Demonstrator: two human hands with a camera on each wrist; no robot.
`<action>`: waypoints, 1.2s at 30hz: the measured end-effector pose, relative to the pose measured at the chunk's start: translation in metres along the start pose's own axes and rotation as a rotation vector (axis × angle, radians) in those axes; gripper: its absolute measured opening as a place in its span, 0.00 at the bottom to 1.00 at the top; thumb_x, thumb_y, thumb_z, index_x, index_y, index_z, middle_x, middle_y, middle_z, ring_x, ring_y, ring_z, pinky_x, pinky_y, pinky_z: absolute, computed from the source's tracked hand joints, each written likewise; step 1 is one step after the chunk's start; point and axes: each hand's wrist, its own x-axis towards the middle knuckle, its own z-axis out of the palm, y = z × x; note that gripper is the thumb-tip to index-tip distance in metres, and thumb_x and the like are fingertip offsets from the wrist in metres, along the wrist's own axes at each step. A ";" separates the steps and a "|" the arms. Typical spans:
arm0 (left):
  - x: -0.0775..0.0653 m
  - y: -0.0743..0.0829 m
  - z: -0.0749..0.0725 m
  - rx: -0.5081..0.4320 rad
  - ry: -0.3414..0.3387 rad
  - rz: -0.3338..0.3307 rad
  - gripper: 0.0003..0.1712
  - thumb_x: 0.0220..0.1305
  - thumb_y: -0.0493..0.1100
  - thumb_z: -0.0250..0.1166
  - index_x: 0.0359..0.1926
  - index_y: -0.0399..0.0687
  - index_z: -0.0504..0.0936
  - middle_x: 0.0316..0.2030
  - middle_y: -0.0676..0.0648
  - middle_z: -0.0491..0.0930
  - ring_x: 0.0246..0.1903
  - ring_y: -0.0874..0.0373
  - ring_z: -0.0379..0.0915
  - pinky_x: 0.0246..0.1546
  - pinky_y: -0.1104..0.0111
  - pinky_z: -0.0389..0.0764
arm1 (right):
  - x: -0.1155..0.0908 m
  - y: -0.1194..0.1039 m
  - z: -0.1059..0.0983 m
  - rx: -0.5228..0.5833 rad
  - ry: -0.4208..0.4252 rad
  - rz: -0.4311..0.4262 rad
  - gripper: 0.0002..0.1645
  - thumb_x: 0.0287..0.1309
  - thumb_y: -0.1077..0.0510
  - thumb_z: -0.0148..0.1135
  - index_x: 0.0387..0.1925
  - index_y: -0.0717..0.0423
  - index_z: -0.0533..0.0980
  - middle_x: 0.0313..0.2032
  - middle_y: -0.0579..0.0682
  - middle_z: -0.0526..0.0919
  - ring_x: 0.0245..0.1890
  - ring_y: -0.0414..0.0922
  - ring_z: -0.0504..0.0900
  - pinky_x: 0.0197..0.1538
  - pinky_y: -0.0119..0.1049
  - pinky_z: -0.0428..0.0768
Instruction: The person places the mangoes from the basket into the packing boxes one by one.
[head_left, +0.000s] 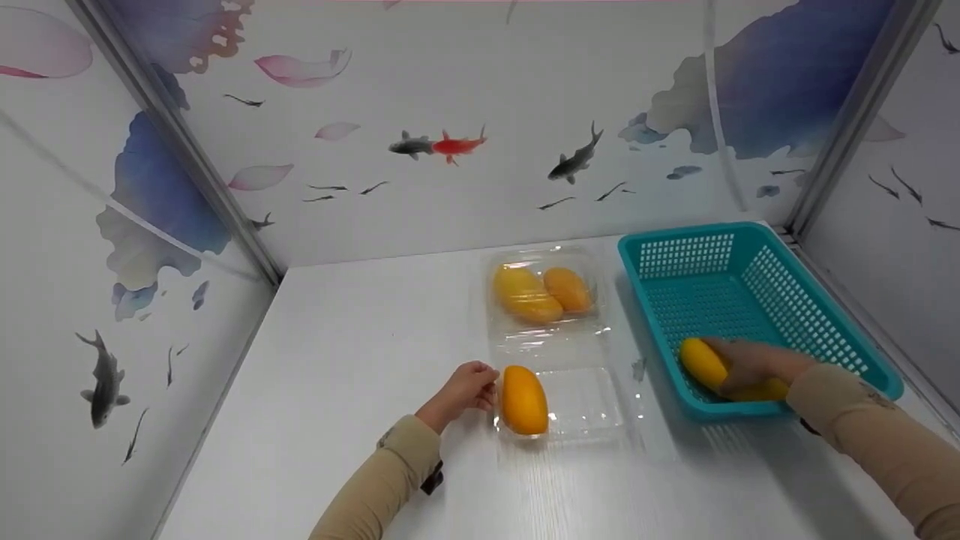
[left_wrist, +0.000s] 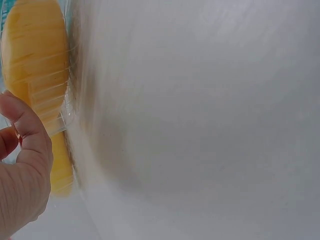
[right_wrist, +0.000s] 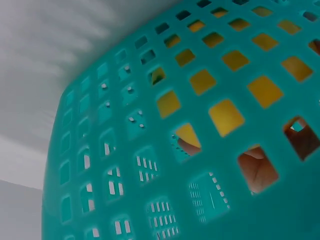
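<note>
My left hand (head_left: pixel 466 386) is at the left rim of an open clear plastic clamshell box (head_left: pixel 585 405), thumb and fingers pinching its edge. Just inside that rim lies an orange-yellow mango (head_left: pixel 524 401), which the left wrist view shows through the ribbed plastic wall. The box's far half holds two more mangoes, a yellow one (head_left: pixel 525 294) and an orange one (head_left: pixel 568 290). Over in the teal basket (head_left: pixel 652 315), my right hand (head_left: pixel 746 365) grips a yellow mango (head_left: pixel 701 362) near the front wall. More yellow shows beneath this hand. Through the basket's holes, the right wrist view shows yellow fruit and fingers (right_wrist: pixel 257 170).
The basket stands right of the box, close to the right-hand wall panel. A white table (head_left: pixel 360 337) carries everything. Panels printed with fish and petals (head_left: pixel 465 97) enclose its back and sides.
</note>
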 end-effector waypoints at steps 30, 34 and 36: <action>0.001 -0.004 -0.002 -0.014 -0.033 0.029 0.11 0.67 0.44 0.52 0.41 0.39 0.70 0.24 0.48 0.70 0.19 0.60 0.67 0.22 0.76 0.77 | -0.012 -0.056 -0.055 0.027 0.240 -0.067 0.57 0.48 0.45 0.63 0.67 0.64 0.41 0.43 0.62 0.72 0.35 0.50 0.72 0.37 0.43 0.72; 0.001 -0.003 -0.001 -0.012 -0.028 0.028 0.11 0.67 0.44 0.52 0.41 0.39 0.70 0.24 0.48 0.70 0.19 0.60 0.67 0.22 0.76 0.77 | -0.009 -0.082 -0.056 0.037 0.280 -0.063 0.57 0.48 0.45 0.64 0.68 0.62 0.42 0.49 0.64 0.70 0.39 0.53 0.71 0.41 0.50 0.72; 0.002 -0.003 -0.001 -0.014 -0.027 0.026 0.12 0.67 0.44 0.52 0.42 0.39 0.70 0.24 0.48 0.70 0.20 0.60 0.67 0.22 0.76 0.77 | -0.006 -0.097 -0.054 0.050 0.286 -0.061 0.58 0.48 0.44 0.64 0.69 0.60 0.42 0.52 0.64 0.68 0.42 0.55 0.70 0.45 0.53 0.71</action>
